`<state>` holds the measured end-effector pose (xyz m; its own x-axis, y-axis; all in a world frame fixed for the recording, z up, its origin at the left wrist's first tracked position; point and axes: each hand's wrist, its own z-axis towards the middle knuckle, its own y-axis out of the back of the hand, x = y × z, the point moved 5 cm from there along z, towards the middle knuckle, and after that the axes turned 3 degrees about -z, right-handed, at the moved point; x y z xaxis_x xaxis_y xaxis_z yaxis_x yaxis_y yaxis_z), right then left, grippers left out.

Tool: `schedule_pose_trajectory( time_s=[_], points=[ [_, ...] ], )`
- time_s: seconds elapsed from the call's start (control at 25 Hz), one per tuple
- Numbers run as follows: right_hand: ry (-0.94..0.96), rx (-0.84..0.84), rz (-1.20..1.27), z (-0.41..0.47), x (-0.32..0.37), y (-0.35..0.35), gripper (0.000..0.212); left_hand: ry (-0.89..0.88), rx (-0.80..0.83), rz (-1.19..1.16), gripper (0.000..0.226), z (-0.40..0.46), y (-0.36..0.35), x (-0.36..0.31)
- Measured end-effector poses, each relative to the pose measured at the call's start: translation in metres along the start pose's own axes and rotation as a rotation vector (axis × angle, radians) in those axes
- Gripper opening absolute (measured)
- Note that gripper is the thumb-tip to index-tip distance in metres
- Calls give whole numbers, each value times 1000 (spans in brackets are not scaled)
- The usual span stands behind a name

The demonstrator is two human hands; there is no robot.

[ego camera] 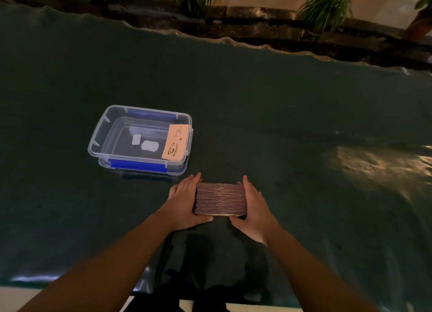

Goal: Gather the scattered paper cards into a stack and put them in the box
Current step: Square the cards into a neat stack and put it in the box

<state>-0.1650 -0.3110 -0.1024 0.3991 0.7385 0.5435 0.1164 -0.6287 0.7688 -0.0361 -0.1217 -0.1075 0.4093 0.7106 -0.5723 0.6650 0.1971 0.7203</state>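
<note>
A wide table [257, 115] draped in dark green cloth fills the view, its far edge rippled against a dim ledge lined with potted plants [325, 10] at 12 to 2 o'clock. At about 10 o'clock from the hands sits a clear plastic box [102, 134] with blue latches, open at the top, with one tan paper card [175, 142] leaning inside against its right-hand wall and two small pale labels on its floor. Near the table's front edge, at 6 o'clock, two bare forearms reach in from below. The left hand [184, 205] and the right hand [253, 209] flank a thick stack of cards [221, 199] standing on edge on the cloth, just in front of the box and apart from it. Each grip is flat and spread rather than curled: palms press against the stack's opposite ends, fingers extended toward 12 o'clock, thumbs tucked along the near side at 6 o'clock, the cards squeezed between the two hands. A glare patch brightens the cloth at 3 o'clock.
</note>
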Motion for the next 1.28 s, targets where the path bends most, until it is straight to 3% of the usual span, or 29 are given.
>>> schedule_pose_trajectory(
  time_s=[0.28, 0.68, 1.0, 1.12, 1.28],
  points=[
    [-2, -57, -151, 6, -5, -2, 103, 5, -28, -12, 120, 3, -3, -6],
    [-10, -74, -162, 2, -5, -1, 105, 4, -40, 24, 104, 10, 7, -9],
    [-97, -32, -111, 3, -3, -4, 103, 48, 6, 10, 109, 10, 7, -8],
    [-150, -24, -9, 3, 0, 2, 100, 50, -7, -76, 104, 9, 12, -11],
    [-236, -30, 354, 0, 5, 14, 94, 36, 45, -391, 98, 3, 28, -15]
  ],
)
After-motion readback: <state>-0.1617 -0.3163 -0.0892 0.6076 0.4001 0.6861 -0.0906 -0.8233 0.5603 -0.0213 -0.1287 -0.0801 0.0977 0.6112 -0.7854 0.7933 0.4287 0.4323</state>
